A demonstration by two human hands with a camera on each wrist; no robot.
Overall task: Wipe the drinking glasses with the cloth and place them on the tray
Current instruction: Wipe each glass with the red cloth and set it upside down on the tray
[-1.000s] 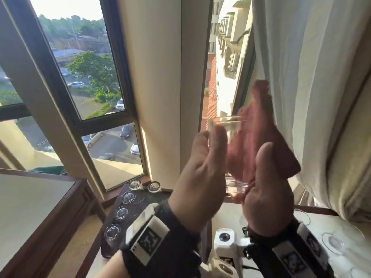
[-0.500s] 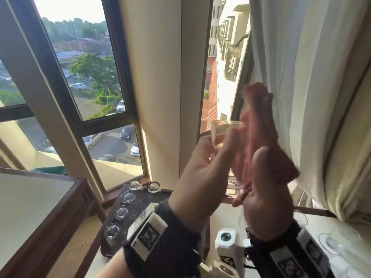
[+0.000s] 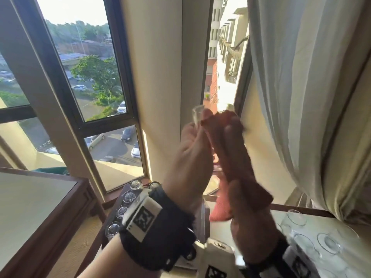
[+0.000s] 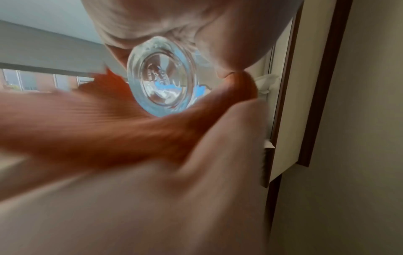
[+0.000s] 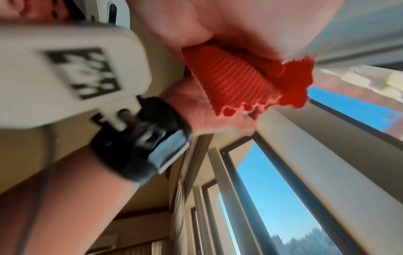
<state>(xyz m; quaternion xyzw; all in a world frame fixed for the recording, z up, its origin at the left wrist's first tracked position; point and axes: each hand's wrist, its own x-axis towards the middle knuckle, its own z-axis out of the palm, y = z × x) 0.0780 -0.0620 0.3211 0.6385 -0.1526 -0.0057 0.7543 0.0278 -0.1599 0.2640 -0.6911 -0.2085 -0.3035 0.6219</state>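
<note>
Raised before a window, a clear drinking glass [image 3: 197,115] sits gripped in the curled fingers of the left hand [image 3: 190,157]; the right hand [image 3: 251,221] clutches a red cloth [image 3: 230,147] bunched against the glass's side; below, a dark tray [image 3: 117,201] on the surface [image 3: 251,235] carries five glasses [image 3: 122,210].

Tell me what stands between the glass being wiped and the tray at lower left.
Nothing visible blocks the way. The left hand holds the glass up by the window, the red cloth against it. The dark tray lies below left, with glasses on it; the left wrist hides part.
</note>
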